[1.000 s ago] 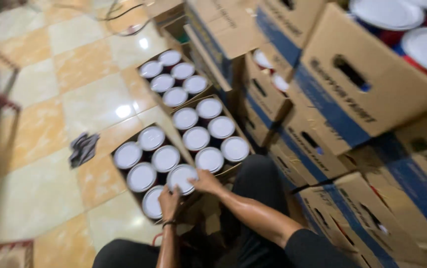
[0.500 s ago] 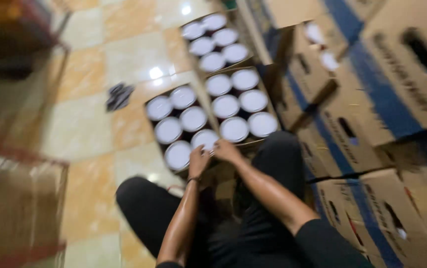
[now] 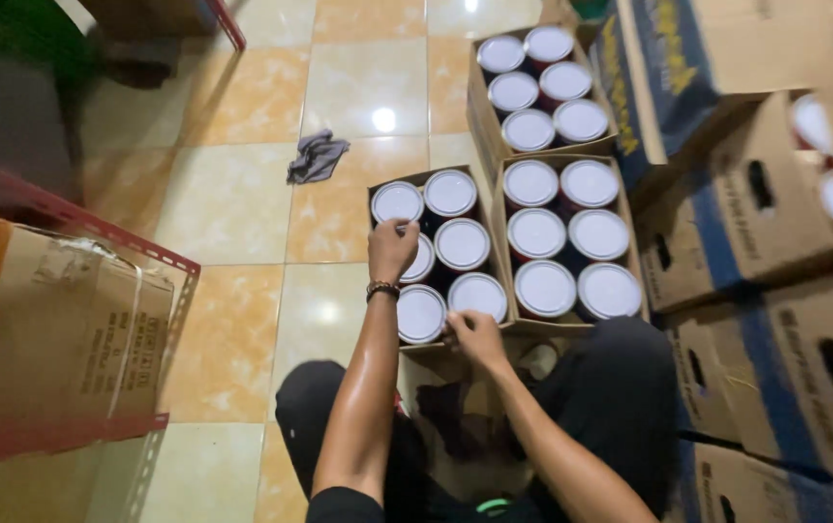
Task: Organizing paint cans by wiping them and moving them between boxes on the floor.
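On a glossy tiled floor [image 3: 242, 203], the left hand [image 3: 392, 247] pinches a white-lidded round can [image 3: 420, 260] in an open cardboard box [image 3: 384, 184]; the right hand [image 3: 474, 334], fingers curled, touches another white-lidded can [image 3: 477, 295].

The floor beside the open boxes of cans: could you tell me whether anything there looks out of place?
Yes: a crumpled grey cloth lies loose on the tiled floor, left of the box of white-lidded cans that both hands touch.

Hands [image 3: 392, 247] parted — left reached farther.
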